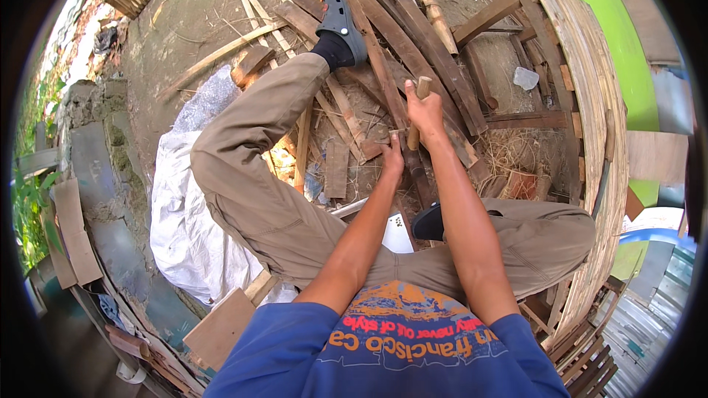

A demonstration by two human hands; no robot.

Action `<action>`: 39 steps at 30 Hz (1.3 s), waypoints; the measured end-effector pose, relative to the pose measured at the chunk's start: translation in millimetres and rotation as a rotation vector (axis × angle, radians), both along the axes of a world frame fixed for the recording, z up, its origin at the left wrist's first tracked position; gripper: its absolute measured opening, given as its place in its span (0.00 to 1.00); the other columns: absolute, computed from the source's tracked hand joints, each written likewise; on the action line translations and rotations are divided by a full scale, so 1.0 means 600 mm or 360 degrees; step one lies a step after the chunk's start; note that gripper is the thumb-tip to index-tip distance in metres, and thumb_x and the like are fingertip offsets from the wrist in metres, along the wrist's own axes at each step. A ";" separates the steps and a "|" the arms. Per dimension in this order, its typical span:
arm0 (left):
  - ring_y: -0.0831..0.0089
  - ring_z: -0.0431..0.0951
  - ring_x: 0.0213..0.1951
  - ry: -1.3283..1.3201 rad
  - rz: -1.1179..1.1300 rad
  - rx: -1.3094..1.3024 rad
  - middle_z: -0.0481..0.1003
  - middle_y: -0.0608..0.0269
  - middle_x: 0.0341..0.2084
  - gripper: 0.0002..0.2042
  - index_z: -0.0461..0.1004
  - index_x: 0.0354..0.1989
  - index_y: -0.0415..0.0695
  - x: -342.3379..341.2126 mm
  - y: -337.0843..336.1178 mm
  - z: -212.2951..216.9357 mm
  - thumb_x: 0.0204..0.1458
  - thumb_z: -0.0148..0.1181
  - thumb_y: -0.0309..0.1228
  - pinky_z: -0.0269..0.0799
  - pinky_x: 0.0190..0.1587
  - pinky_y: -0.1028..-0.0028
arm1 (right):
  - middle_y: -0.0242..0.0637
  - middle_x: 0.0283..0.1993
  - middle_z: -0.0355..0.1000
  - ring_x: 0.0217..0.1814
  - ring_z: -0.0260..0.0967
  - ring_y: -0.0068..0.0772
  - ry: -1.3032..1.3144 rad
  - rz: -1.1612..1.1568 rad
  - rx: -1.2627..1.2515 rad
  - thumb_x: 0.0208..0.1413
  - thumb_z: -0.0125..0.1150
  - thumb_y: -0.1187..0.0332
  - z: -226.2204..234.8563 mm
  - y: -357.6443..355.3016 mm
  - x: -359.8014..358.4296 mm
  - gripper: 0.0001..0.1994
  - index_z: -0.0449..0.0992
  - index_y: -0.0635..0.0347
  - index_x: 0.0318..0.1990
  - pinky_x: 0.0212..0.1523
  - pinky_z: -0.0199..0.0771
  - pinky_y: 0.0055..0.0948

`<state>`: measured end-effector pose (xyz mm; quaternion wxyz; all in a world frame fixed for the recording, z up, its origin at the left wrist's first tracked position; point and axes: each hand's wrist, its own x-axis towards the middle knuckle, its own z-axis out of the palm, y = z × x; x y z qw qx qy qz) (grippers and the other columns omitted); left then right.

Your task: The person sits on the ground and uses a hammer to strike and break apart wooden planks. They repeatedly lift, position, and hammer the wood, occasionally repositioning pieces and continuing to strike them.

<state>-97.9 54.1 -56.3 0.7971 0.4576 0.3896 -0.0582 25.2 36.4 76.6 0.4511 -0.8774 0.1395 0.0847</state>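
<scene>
My right hand (425,112) is closed around a short, pale wooden stick (422,88), which stands up above my thumb and shows again below my fist. Just left of it and slightly nearer to me, my left hand (392,156) is closed. A small flat-topped piece (397,133) pokes out above its fingers; the rest is hidden, so its kind is unclear. Beneath both hands runs a long, narrow brown wooden board (381,77). My left foot, in a dark clog (339,26), rests against this board farther off.
More dark planks (428,37) and a bamboo pole (428,0) lie across the dirt ground. A wooden frame (509,15) and stacked sheets (594,103) stand at the right. A white sack (181,214) sits beside my left leg, and a white phone (398,234) lies between my legs.
</scene>
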 end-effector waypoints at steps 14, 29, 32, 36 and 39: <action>0.49 0.67 0.62 0.0129 -0.0255 0.0160 0.67 0.37 0.58 0.37 0.64 0.59 0.29 0.006 0.034 0.010 0.64 0.39 0.59 0.61 0.63 0.60 | 0.38 0.18 0.68 0.24 0.69 0.35 -0.0580 -0.0014 0.0179 0.59 0.62 0.44 0.023 0.033 -0.030 0.28 0.74 0.66 0.26 0.31 0.67 0.37; 0.52 0.75 0.52 -0.0106 -0.0588 0.0280 0.77 0.46 0.48 0.38 0.77 0.51 0.38 0.116 0.130 0.172 0.66 0.28 0.61 0.67 0.57 0.59 | 0.29 0.14 0.60 0.15 0.59 0.23 -0.0076 -0.0027 0.0929 0.63 0.52 0.42 0.084 0.016 -0.001 0.30 0.65 0.57 0.16 0.19 0.60 0.27; 0.57 0.62 0.66 -0.0161 -0.0495 -0.0042 0.68 0.48 0.62 0.39 0.68 0.63 0.40 0.131 0.109 0.172 0.65 0.24 0.63 0.56 0.67 0.61 | 0.32 0.15 0.64 0.16 0.62 0.24 -0.0173 0.0012 0.0960 0.62 0.55 0.51 0.083 0.012 -0.022 0.26 0.67 0.59 0.17 0.19 0.62 0.28; 0.60 0.53 0.72 -0.0419 -0.0546 0.0113 0.60 0.49 0.68 0.41 0.57 0.71 0.41 0.114 0.083 0.155 0.65 0.21 0.64 0.46 0.72 0.60 | 0.33 0.15 0.66 0.16 0.63 0.26 -0.0347 -0.0033 0.0824 0.57 0.55 0.57 0.009 0.003 0.008 0.21 0.69 0.62 0.17 0.20 0.63 0.30; 0.59 0.56 0.71 -0.0514 -0.0641 -0.0054 0.61 0.50 0.68 0.40 0.59 0.70 0.41 0.080 0.132 0.113 0.65 0.23 0.63 0.48 0.71 0.59 | 0.37 0.15 0.67 0.18 0.67 0.32 -0.0234 0.0010 0.0827 0.55 0.55 0.57 0.047 0.024 -0.012 0.20 0.71 0.65 0.18 0.24 0.64 0.34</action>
